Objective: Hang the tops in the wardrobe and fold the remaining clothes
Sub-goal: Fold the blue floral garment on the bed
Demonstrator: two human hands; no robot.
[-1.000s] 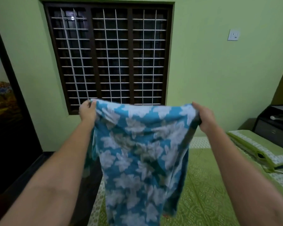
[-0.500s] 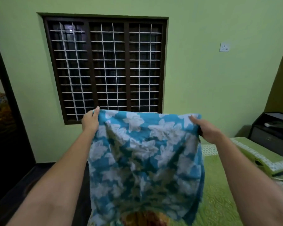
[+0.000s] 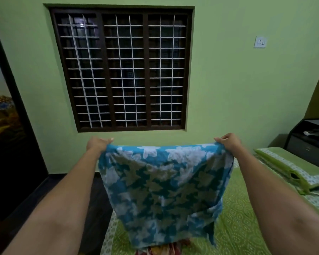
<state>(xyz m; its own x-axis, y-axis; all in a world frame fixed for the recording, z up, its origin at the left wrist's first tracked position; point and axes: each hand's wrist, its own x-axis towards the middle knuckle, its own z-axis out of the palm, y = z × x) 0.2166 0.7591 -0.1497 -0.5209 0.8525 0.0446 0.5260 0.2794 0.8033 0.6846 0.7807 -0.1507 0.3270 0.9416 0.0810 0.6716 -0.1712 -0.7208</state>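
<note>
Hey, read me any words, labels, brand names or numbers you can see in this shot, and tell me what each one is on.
None readable.
The wall socket shows no legible marking.
The blue floral cloth, held by the left hand and right hand, bears only a pattern.

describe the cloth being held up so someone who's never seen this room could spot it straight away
Find the big barred window in the green wall; just below it, two bare arms reach out over a green bed. The left hand and right hand grip the top corners of a hanging blue cloth. Its white flower print sets it apart from the green bedding.
</note>
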